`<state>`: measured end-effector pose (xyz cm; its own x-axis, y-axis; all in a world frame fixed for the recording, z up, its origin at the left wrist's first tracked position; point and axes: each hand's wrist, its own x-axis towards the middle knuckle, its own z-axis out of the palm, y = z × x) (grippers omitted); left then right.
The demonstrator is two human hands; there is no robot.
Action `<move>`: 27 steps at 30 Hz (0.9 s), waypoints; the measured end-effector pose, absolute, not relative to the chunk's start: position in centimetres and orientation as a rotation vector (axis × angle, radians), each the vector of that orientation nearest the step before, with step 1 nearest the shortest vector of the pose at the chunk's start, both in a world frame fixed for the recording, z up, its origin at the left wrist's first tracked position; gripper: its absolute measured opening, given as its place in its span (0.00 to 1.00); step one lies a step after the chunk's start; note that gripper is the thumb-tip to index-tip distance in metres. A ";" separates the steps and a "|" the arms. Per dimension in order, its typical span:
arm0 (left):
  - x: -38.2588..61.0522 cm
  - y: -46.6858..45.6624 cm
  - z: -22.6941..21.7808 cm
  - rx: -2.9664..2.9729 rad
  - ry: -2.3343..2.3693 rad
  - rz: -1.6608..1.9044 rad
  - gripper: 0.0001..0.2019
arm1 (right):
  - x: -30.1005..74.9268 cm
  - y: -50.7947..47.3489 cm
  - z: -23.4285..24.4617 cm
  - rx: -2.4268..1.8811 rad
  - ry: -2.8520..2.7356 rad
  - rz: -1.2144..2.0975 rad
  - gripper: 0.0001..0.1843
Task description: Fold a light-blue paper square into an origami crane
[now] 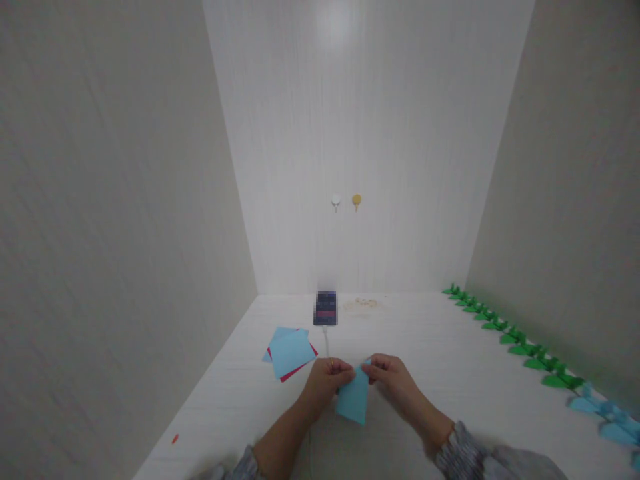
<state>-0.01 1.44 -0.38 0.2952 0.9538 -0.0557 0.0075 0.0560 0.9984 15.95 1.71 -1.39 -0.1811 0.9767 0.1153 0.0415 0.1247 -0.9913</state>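
Observation:
A light blue sheet of paper (353,399) hangs between both my hands just above the white table (430,347). My left hand (326,381) pinches its upper left edge with closed fingers. My right hand (393,377) pinches the upper right edge the same way. The sheet looks partly folded and points down toward me.
A small stack of blue and red paper sheets (290,352) lies left of my hands. A phone (325,308) with a white cable leans at the back wall. Folded green paper pieces (510,337) and blue ones (607,413) line the right wall. Two hooks (346,201) are on the back wall.

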 end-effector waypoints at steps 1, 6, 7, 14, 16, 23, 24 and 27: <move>0.0 1.4 -0.4 1.285 1.006 0.928 0.14 | 16.1 1.7 -1.2 -1.053 -1.410 1.221 0.13; -0.4 1.7 -0.3 1.225 0.998 0.897 0.14 | 17.2 1.6 0.1 -1.052 -1.328 1.170 0.13; -0.5 1.7 -0.3 1.222 0.992 0.909 0.14 | 17.3 1.7 0.2 -1.053 -1.343 1.185 0.13; -0.2 1.6 -0.9 1.263 0.939 0.825 0.16 | 16.0 1.7 -1.2 -1.040 -1.462 1.287 0.15; -0.1 1.8 -1.1 1.267 0.939 0.861 0.15 | 15.5 1.6 -1.4 -1.020 -1.455 1.256 0.14; -0.3 2.8 -1.2 1.241 0.968 1.147 0.12 | 14.3 1.5 -2.3 -0.897 -1.402 1.338 0.13; -0.3 2.8 -1.2 1.242 0.948 1.163 0.11 | 14.3 1.5 -2.3 -0.908 -1.399 1.320 0.13; -0.2 2.4 -1.1 1.185 0.877 1.207 0.15 | 14.7 1.3 -1.8 -0.917 -1.341 1.279 0.18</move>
<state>-0.18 2.42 -1.07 0.1859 0.9786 0.0885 -0.2183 -0.0467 0.9748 14.70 1.31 -1.76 -0.1860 0.9686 0.1651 -0.1185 0.1447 -0.9824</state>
